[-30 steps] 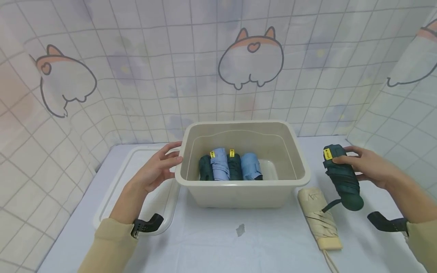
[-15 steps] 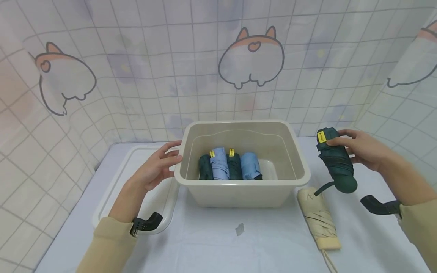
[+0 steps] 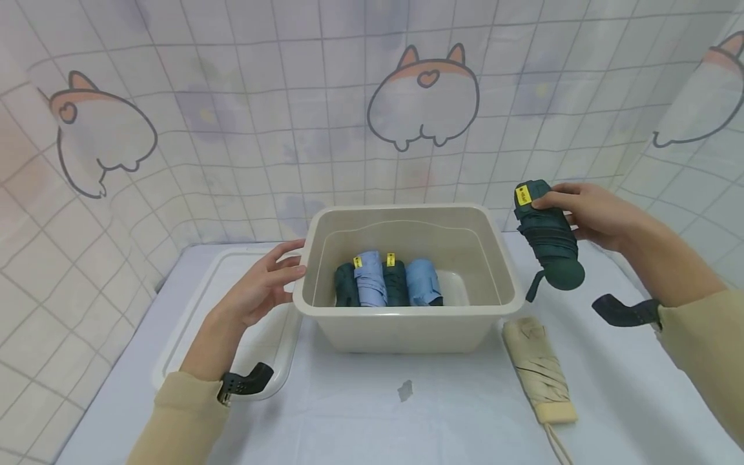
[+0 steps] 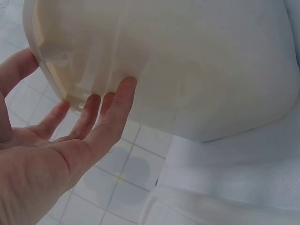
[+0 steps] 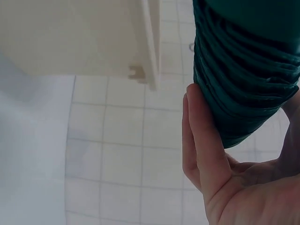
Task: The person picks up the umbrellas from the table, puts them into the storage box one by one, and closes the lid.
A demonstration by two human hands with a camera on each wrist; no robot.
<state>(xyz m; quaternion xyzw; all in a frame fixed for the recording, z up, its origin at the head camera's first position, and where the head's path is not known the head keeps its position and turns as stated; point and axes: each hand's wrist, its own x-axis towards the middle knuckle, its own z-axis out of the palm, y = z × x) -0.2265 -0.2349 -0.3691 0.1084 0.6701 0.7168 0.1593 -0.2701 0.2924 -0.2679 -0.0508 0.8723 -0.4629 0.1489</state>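
Note:
My right hand (image 3: 599,216) grips a folded dark green umbrella (image 3: 549,242) with a yellow tag, raised to the right of a cream plastic storage bin (image 3: 401,332). Its strap dangles from the rounded lower end. In the right wrist view, the fingers (image 5: 204,126) lie along the umbrella's pleated fabric (image 5: 246,79). My left hand (image 3: 261,287) touches the bin's left side from outside. The left wrist view shows its fingertips (image 4: 126,86) against the wall and under the rim. Inside the bin, green umbrellas (image 3: 396,284) and blue umbrellas (image 3: 371,281) stand in a row at left and middle.
A folded beige umbrella (image 3: 540,374) with a cord loop lies on the white-covered table (image 3: 360,420), right of the bin. The bin's lid (image 3: 256,361) lies flat at left, partly under my left arm. A patterned curtain (image 3: 261,129) surrounds the table.
My right hand has carried the green umbrella upward and left, toward the bin, from above the beige umbrella. The left hand stays at the bin's side.

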